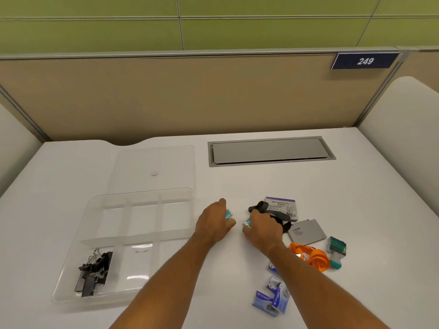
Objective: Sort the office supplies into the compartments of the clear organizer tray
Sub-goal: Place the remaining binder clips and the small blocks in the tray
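Two bare hands work over the white counter, close together just right of the clear organizer tray. Left hand has fingers curled around a small teal packet, only its edge showing past the knuckles. Right hand has fingers closed on another small teal packet, which pokes out at the thumb side. Tray sits at left on the counter, near-left compartment holds a pile of black binder clips; other compartments look bare, though the clear plastic makes that hard to tell. Clear lid lies flat just behind the tray. Rest of the supplies lie to the right of the hands: a black strap lying over a purple-topped box, a grey Camlin box beside it, an orange lanyard partly under the right forearm, a teal stamp-like item at far right, and blue staple boxes nearest the camera. Grey cable hatch is set in the counter at the back; a sign reading 249 hangs on the partition.
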